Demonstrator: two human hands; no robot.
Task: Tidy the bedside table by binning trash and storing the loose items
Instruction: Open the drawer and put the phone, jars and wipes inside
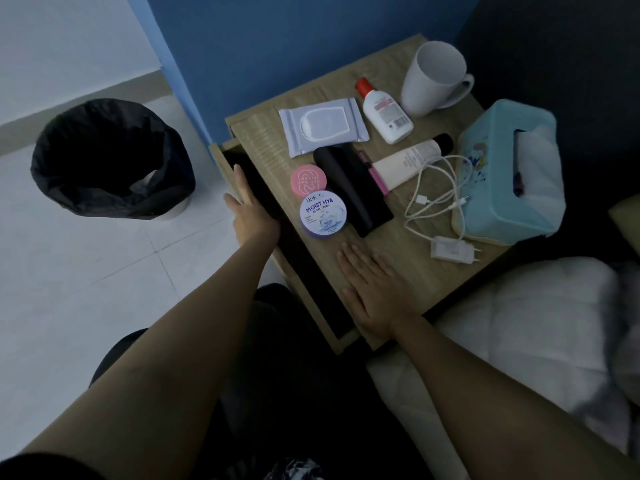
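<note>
Head view: the open drawer (263,202) is so dark I cannot make out its contents, my left hand (251,211) lies spread on its front edge gripping nothing, and my right hand (372,292) rests flat and empty on the wooden surface (408,271). Loose items crowd that surface: wipes pack (322,126), two round jars (322,211), lotion bottle (384,110), white mug (434,77), charger cable (440,199), tissue box (498,188). The black-lined bin (110,157) stands on the tiled floor, well apart, beside the blue wall (277,46).
</note>
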